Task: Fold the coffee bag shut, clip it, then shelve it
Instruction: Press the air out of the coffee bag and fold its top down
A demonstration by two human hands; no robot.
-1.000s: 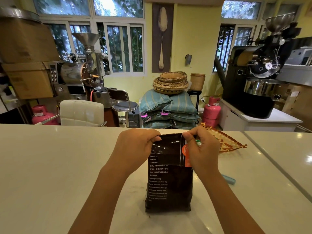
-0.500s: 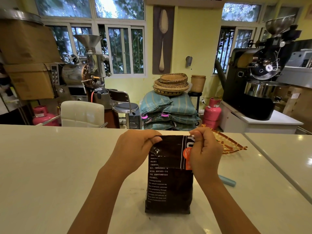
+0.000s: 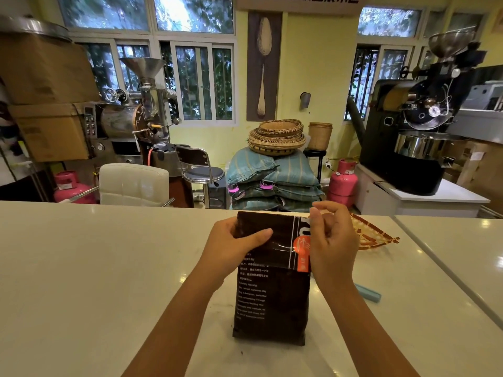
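Now your left hand (image 3: 234,246) pinches the coffee bag's (image 3: 272,295) folded top, while your right hand (image 3: 330,246), fingers loosely curled and empty, is nearer the blue clip (image 3: 368,293) lying lengthwise on the table (image 3: 95,268).

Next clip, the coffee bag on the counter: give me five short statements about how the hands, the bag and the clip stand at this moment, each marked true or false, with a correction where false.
1. The coffee bag stands upright on the white counter. True.
2. The left hand grips the bag's folded top, thumb across its front. True.
3. The blue clip is clamped on the fold. False: it lies on the counter to the right of the bag, partly behind the right forearm.
4. The right hand is at the bag's upper right corner. True.
5. The bag already sits on a shelf. False: it is on the counter.
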